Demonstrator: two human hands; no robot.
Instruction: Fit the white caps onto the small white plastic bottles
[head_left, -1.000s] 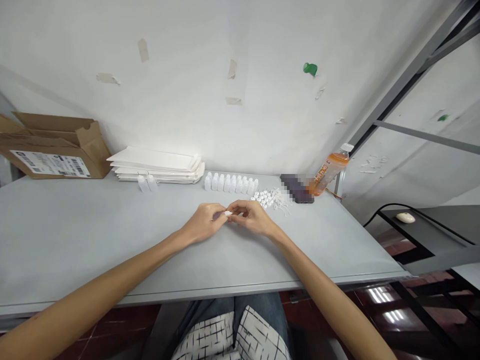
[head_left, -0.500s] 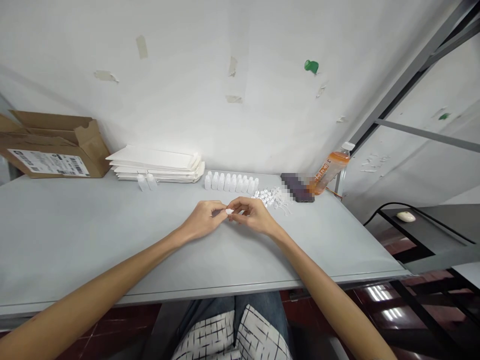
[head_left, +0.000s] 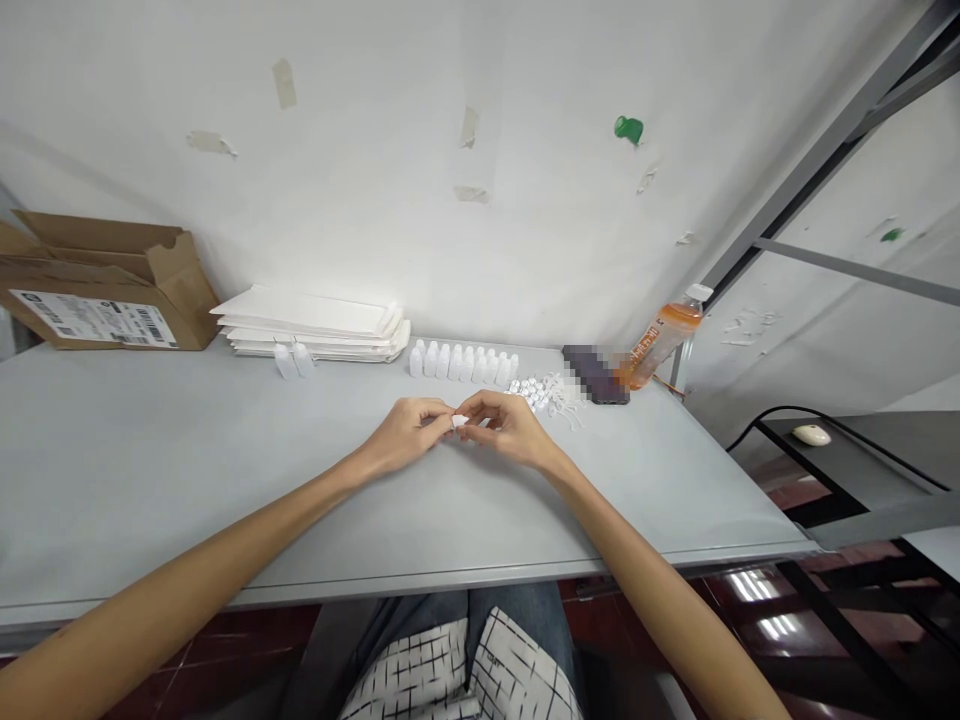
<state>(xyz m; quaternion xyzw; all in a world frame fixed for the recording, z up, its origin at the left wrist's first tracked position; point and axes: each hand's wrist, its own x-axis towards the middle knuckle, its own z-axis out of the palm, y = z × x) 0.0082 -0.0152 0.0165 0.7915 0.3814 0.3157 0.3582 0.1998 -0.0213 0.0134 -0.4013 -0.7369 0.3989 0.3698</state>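
Head view: a grey table point(head_left: 337, 545) is seen from above, with two bare forearms reached across it and the hands brought together near the middle. A small white piece point(head_left: 460, 422) is held between the fingertips of the left hand point(head_left: 411, 436) and the right hand point(head_left: 510, 430), just above the tabletop. Both grips are narrow — thumb and finger of each hand pinched on the piece — probably because something so little can be steadied only by the fingertips; whether anything more is tucked inside the left fingers cannot be told. Behind the hands, small white bottles point(head_left: 466, 364) are stood upright in close rows, perhaps so that each can be picked up easily. Beside them, nearer the right hand, small white caps point(head_left: 531, 392) are heaped loosely next to a scatter of thin white parts point(head_left: 566, 408), within short reach, it seems, of that hand. Well to the left, two needle-tipped bottles point(head_left: 293, 360) are set apart from the rows, in front of a stack of white packets point(head_left: 307, 328). Farther left a cardboard box point(head_left: 112, 290) is placed, and at the right a dark, blurred-out object point(head_left: 600, 380) is laid beside an orange drink bottle point(head_left: 660, 345).
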